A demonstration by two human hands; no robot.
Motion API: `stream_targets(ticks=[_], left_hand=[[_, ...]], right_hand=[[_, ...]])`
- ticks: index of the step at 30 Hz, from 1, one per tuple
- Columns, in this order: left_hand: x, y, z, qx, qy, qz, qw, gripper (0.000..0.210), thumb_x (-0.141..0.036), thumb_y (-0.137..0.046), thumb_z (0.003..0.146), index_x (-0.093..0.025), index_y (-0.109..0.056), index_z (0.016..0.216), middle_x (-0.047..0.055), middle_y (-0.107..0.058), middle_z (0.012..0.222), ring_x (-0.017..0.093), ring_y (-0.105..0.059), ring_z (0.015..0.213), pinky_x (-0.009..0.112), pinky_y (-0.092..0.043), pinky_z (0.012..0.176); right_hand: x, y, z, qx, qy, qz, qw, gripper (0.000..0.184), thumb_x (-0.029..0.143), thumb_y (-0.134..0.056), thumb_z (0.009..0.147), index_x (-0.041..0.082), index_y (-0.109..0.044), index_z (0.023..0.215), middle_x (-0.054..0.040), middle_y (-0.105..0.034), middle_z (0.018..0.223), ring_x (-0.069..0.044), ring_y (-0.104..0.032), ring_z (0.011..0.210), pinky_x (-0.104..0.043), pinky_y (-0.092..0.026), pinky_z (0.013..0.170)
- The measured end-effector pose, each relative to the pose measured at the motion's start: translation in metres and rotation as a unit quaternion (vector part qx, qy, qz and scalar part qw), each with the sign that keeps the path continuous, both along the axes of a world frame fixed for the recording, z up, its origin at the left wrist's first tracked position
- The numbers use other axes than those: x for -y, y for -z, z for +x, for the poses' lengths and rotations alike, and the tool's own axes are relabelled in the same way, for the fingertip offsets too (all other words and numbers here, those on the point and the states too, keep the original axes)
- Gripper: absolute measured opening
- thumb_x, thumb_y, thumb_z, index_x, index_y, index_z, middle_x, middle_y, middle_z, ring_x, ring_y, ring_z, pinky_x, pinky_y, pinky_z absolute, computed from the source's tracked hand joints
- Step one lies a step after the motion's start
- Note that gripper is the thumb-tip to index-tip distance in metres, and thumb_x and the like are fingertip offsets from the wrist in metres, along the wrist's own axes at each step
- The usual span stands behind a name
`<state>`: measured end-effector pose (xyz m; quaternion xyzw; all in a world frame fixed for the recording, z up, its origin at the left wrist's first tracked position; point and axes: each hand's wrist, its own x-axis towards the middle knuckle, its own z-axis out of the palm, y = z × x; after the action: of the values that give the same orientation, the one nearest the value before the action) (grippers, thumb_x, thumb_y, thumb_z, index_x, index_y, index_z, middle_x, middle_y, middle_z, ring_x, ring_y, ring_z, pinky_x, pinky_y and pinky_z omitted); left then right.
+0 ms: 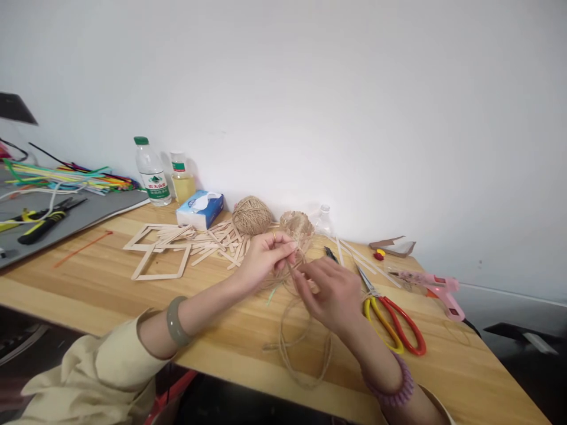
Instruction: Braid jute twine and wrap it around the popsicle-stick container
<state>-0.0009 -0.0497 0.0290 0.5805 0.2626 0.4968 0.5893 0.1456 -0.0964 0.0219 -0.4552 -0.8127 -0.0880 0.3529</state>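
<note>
Twine [284, 344] loops loosely over the near middle of the counter [221, 336] and rises to the left hand [269, 258], which pinches a strand between thumb and forefinger. The right hand [331, 289], slightly blurred, bends its fingers close by; whether they grip the strand, I cannot tell. Just beyond, a twine ball [251, 215] sits left of a tan rounded piece [296, 222], partly hidden. Loose wooden sticks [217, 242] spread to the left, beside square stick frames [162, 276]. Right of the right hand lie scissors [375, 291] with red and yellow handles, and farther right a pink glue gun [436, 283]. At far left, a tissue pack [198, 211] lies before a bottle of yellow liquid [183, 188], which stands beside a green-capped water bottle [153, 174].
</note>
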Motion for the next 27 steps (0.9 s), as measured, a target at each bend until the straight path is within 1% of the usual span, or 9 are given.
stream_targets(ticks=[2, 3, 6, 8, 10, 13, 16, 20, 27], left_hand=[[0.000, -0.001, 0.001, -0.009, -0.017, 0.010, 1.000, 0.022, -0.030, -0.059, 0.073, -0.012, -0.054, 0.062, -0.001, -0.054, 0.055, 0.004, -0.039, 0.043, 0.018, -0.029, 0.042], [0.000, 0.000, 0.002, -0.017, -0.017, 0.015, 1.000, 0.021, -0.030, -0.059, 0.073, -0.012, -0.055, 0.063, -0.001, -0.054, 0.055, 0.004, -0.039, 0.043, 0.018, -0.029, 0.042], [0.000, 0.002, 0.005, -0.045, -0.009, 0.030, 0.999, 0.021, -0.030, -0.058, 0.074, -0.011, -0.057, 0.066, -0.002, -0.052, 0.054, 0.004, -0.038, 0.043, 0.018, -0.029, 0.042], [0.000, 0.004, 0.006, -0.061, -0.008, 0.036, 0.997, 0.021, -0.031, -0.057, 0.074, -0.011, -0.058, 0.067, -0.002, -0.051, 0.053, 0.005, -0.038, 0.044, 0.019, -0.030, 0.043], [0.000, 0.004, 0.005, -0.076, -0.009, 0.043, 0.996, 0.021, -0.031, -0.057, 0.073, -0.011, -0.058, 0.066, -0.002, -0.051, 0.053, 0.005, -0.040, 0.045, 0.019, -0.032, 0.045], [0.001, 0.000, 0.002, -0.091, 0.012, 0.043, 0.995, 0.021, -0.030, -0.058, 0.072, -0.011, -0.057, 0.063, -0.001, -0.053, 0.054, 0.006, -0.044, 0.048, 0.020, -0.035, 0.049], [0.002, -0.005, 0.000, -0.086, 0.046, 0.026, 0.995, 0.018, -0.028, -0.059, 0.071, -0.011, -0.058, 0.065, 0.000, -0.055, 0.055, 0.007, -0.047, 0.050, 0.020, -0.038, 0.051], [0.003, -0.008, -0.001, -0.098, 0.073, 0.023, 0.992, 0.018, -0.027, -0.060, 0.070, -0.010, -0.058, 0.063, 0.000, -0.056, 0.055, 0.007, -0.048, 0.049, 0.020, -0.040, 0.051], [0.001, -0.004, 0.002, -0.107, 0.144, -0.020, 0.984, 0.024, -0.031, -0.062, 0.069, -0.010, -0.058, 0.059, 0.000, -0.057, 0.055, 0.006, -0.049, 0.049, 0.018, -0.041, 0.050]], right_hand=[[0.001, -0.009, 0.003, -0.136, 0.026, -0.006, 0.990, 0.017, 0.027, -0.047, 0.083, 0.019, -0.058, 0.073, -0.0041, -0.057, 0.064, -0.015, -0.048, 0.062, -0.028, -0.036, 0.059], [0.001, -0.013, 0.003, -0.208, 0.032, -0.041, 0.977, 0.016, 0.029, -0.046, 0.083, 0.019, -0.058, 0.080, -0.0034, -0.056, 0.066, -0.014, -0.048, 0.059, -0.028, -0.038, 0.057], [-0.001, -0.018, 0.000, -0.338, -0.033, -0.257, 0.905, 0.029, 0.036, -0.047, 0.082, 0.019, -0.053, 0.104, -0.0019, -0.056, 0.072, -0.012, -0.050, 0.052, -0.024, -0.038, 0.043], [-0.003, -0.019, -0.003, -0.347, -0.099, -0.351, 0.864, 0.029, 0.036, -0.048, 0.080, 0.019, -0.054, 0.103, -0.0020, -0.057, 0.075, -0.012, -0.054, 0.056, -0.022, -0.041, 0.042], [-0.003, -0.020, -0.002, -0.326, -0.112, -0.349, 0.872, 0.020, 0.031, -0.048, 0.079, 0.017, -0.059, 0.088, -0.0015, -0.057, 0.074, -0.012, -0.055, 0.061, -0.023, -0.044, 0.049], [-0.002, -0.023, 0.004, -0.315, -0.055, -0.304, 0.897, 0.016, 0.023, -0.049, 0.076, 0.016, -0.062, 0.082, 0.0015, -0.053, 0.064, -0.010, -0.050, 0.055, -0.023, -0.042, 0.054], [-0.003, -0.025, 0.011, -0.357, -0.022, -0.326, 0.875, 0.018, 0.027, -0.050, 0.076, 0.016, -0.062, 0.084, 0.0045, -0.043, 0.054, -0.008, -0.040, 0.047, -0.021, -0.034, 0.045], [-0.008, -0.025, 0.012, -0.380, -0.086, -0.342, 0.855, 0.026, 0.037, -0.050, 0.079, 0.016, -0.059, 0.067, 0.0066, -0.029, 0.047, -0.006, -0.023, 0.043, -0.022, -0.019, 0.041], [-0.013, -0.016, 0.007, -0.444, -0.102, -0.309, 0.835, 0.019, 0.035, -0.055, 0.078, 0.018, -0.052, 0.070, 0.0076, -0.033, 0.051, -0.005, -0.022, 0.043, -0.020, -0.021, 0.042]])
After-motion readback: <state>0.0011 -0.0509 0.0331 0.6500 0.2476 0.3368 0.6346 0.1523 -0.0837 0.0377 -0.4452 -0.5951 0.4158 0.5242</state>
